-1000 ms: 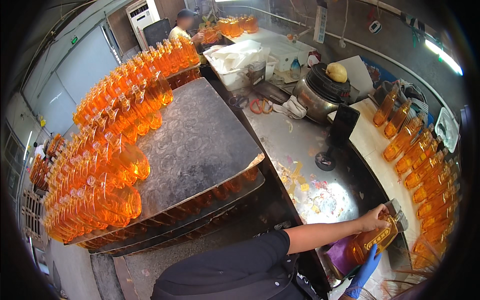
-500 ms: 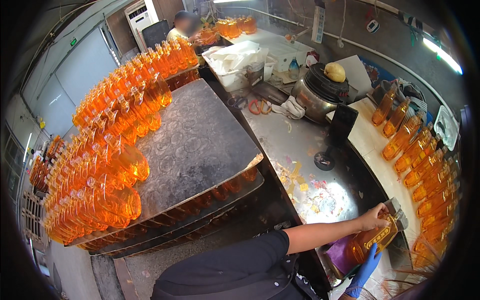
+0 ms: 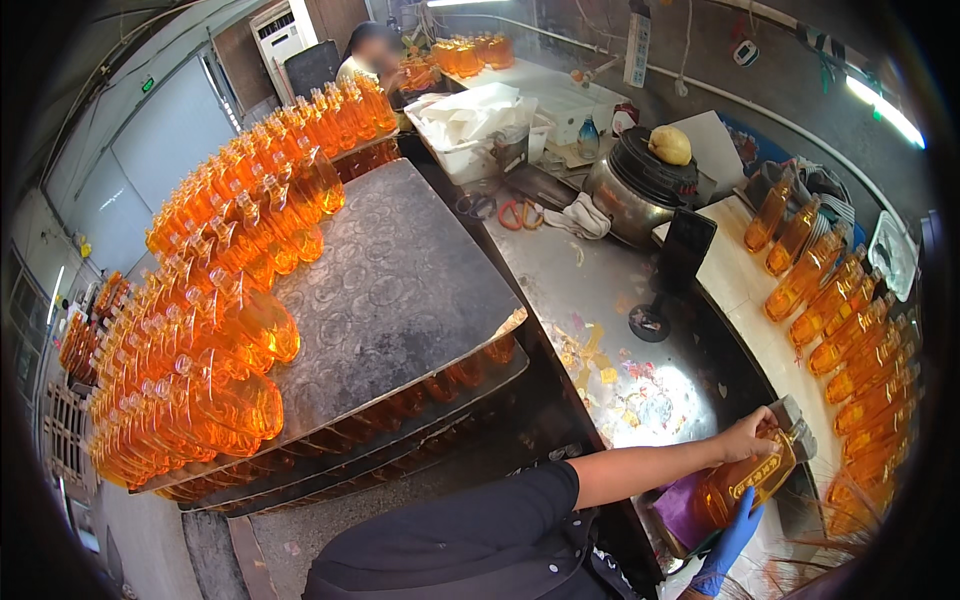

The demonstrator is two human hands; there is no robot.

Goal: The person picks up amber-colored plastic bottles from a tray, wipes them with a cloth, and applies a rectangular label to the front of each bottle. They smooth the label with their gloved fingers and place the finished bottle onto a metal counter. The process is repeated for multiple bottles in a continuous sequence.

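Note:
At the lower right I hold an amber glass bottle tilted, with raised lettering on its side. My bare left hand grips it by the upper end, fingers closed over the shoulder. A blue glove covers my right hand, which clasps the lower side of the bottle; some of its fingers are hidden beneath. Under the bottle's base lies a purple cloth. Just past my left fingertips is a grey block-like piece, close to the bottle's neck; whether they touch I cannot tell.
Amber bottles line the pale bench to my right. A phone-like screen on a stand, a lidded metal pot and red-handled scissors occupy the metal table. Leftward, many bottles crowd a stacked board. A person sits far back.

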